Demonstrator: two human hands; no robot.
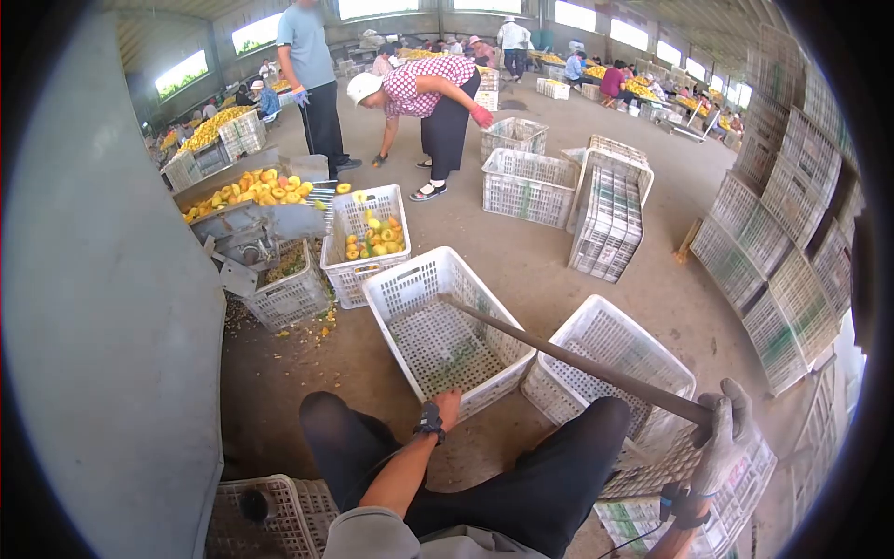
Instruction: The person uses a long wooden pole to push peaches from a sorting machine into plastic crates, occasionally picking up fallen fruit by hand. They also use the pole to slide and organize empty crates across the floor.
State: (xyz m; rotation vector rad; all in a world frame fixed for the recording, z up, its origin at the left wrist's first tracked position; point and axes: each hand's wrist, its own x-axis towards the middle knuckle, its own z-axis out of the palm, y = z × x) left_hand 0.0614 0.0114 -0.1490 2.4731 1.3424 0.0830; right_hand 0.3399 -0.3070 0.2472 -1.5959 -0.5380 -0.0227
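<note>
My right hand [722, 433], in a light work glove, is closed around one end of a long wooden pole [596, 365]. The pole slants leftward over a white plastic crate [605, 321], and its far end reaches inside another white crate [447, 261] in front of my knees. That second crate holds no fruit, and its slatted floor shows green marks. My left hand [445, 407], bare with a dark band at the wrist, is closed at this crate's near corner. Its fingertips are partly hidden.
Yellow fruit halves [261, 189] lie on a metal machine [279, 224] at left, beside a crate of fruit [366, 270]. A bending person [433, 88] and a standing person [312, 74] are beyond. Stacked crates [782, 233] line the right; a grey metal panel [102, 279] rises at left.
</note>
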